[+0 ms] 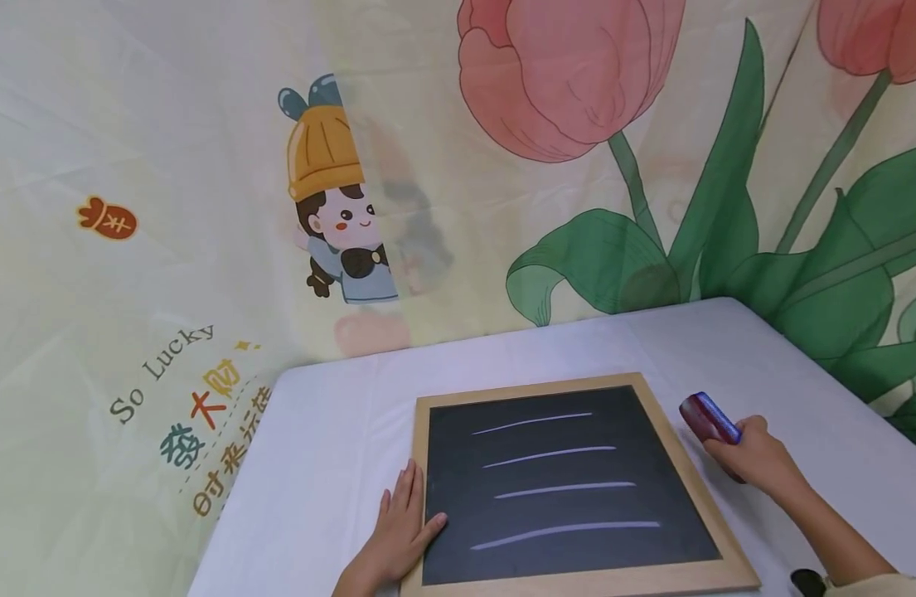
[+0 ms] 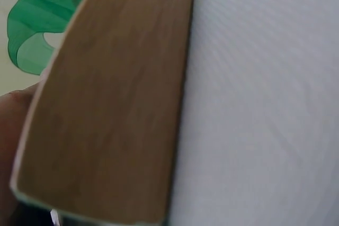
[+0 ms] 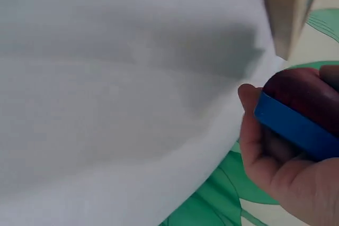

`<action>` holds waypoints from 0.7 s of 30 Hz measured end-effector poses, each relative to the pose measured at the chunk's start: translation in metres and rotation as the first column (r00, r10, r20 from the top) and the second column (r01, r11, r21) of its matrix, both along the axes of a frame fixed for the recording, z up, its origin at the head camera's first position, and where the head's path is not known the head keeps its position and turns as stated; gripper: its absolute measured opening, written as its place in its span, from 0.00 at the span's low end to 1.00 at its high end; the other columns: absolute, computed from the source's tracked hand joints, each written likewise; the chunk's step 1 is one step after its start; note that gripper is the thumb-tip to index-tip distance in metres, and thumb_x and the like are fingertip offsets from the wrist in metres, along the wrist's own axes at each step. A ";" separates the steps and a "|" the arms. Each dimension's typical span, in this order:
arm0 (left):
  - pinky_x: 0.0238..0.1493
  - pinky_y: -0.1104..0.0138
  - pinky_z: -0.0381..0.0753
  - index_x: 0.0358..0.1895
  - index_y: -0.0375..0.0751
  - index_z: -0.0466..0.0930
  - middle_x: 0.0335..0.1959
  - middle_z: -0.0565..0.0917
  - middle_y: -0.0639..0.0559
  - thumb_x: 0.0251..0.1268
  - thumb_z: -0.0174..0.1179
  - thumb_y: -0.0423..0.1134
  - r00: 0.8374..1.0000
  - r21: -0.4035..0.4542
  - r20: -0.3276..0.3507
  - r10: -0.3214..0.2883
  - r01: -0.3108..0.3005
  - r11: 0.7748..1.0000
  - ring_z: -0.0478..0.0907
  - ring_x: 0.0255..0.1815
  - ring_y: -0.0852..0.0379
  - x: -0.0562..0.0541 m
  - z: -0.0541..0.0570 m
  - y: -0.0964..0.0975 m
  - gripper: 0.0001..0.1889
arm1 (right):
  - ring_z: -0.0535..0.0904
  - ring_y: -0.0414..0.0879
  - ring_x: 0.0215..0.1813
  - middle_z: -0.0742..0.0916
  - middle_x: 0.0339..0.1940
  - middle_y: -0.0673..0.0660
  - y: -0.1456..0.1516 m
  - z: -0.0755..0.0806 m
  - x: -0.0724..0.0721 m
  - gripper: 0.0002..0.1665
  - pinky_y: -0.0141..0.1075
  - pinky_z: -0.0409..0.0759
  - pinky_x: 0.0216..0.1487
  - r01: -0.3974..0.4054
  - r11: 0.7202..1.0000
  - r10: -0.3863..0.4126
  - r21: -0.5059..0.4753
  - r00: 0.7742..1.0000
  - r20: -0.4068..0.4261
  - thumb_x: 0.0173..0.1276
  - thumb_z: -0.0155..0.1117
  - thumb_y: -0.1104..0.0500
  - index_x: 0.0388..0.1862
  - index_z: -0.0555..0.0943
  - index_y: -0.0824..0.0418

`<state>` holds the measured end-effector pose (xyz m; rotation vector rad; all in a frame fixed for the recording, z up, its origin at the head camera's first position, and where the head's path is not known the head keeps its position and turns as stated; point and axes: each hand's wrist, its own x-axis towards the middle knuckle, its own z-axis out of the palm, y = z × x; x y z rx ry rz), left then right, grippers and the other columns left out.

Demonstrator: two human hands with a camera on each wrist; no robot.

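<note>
A small blackboard (image 1: 562, 473) in a light wooden frame lies on the white table, with several pale chalk lines drawn across it. My left hand (image 1: 398, 531) rests on the frame's left side, fingers straight along it and thumb reaching over the dark surface. In the left wrist view the frame's wooden edge (image 2: 111, 99) fills much of the picture and hides most of that hand. To the right of the board, my right hand (image 1: 763, 460) grips a blackboard eraser (image 1: 710, 417), dark red with a blue side. The right wrist view shows fingers curled round the eraser (image 3: 302, 125).
The white tablecloth (image 1: 338, 431) spreads around the board. Behind the table hangs a cloth backdrop with large tulips (image 1: 577, 75) and a cartoon figure (image 1: 338, 191). A dark round object (image 1: 806, 580) sits by the right sleeve (image 1: 875, 585).
</note>
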<state>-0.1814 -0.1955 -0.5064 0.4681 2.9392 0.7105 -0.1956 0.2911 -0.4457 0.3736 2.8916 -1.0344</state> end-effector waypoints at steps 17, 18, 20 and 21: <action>0.65 0.40 0.39 0.71 0.30 0.42 0.73 0.41 0.37 0.66 0.43 0.59 1.000 -0.008 0.001 0.002 -0.002 1.000 0.40 0.73 0.39 -0.001 0.000 0.000 0.42 | 0.58 0.71 0.57 0.53 0.63 0.81 -0.028 0.023 -0.021 0.48 0.57 0.70 0.49 -0.055 0.958 0.075 -0.280 0.995 0.063 0.70 0.25 0.36 0.69 0.30 0.72; 0.65 0.40 0.39 0.71 0.30 0.41 0.73 0.40 0.37 0.66 0.42 0.59 1.000 -0.009 0.002 0.003 -0.003 1.000 0.40 0.73 0.39 0.000 0.001 0.000 0.42 | 0.58 0.71 0.58 0.53 0.64 0.81 -0.031 0.024 -0.024 0.46 0.58 0.69 0.50 -0.063 0.961 0.082 -0.268 0.995 0.060 0.71 0.23 0.37 0.70 0.30 0.71; 0.65 0.41 0.39 0.71 0.31 0.41 0.73 0.40 0.38 0.66 0.43 0.60 1.000 -0.009 0.009 0.008 -0.007 1.000 0.39 0.73 0.40 0.000 0.001 0.001 0.43 | 0.58 0.72 0.59 0.52 0.64 0.82 -0.038 0.026 -0.030 0.42 0.59 0.67 0.52 -0.077 0.967 0.092 -0.243 0.995 0.050 0.72 0.21 0.40 0.70 0.31 0.69; 0.65 0.41 0.39 0.71 0.31 0.41 0.73 0.40 0.38 0.65 0.43 0.60 1.000 -0.010 0.010 0.009 -0.009 1.000 0.39 0.73 0.40 0.000 0.001 0.001 0.43 | 0.59 0.72 0.58 0.53 0.64 0.83 -0.041 0.026 -0.033 0.41 0.58 0.67 0.51 -0.088 0.971 0.100 -0.223 0.994 0.040 0.72 0.21 0.42 0.70 0.32 0.70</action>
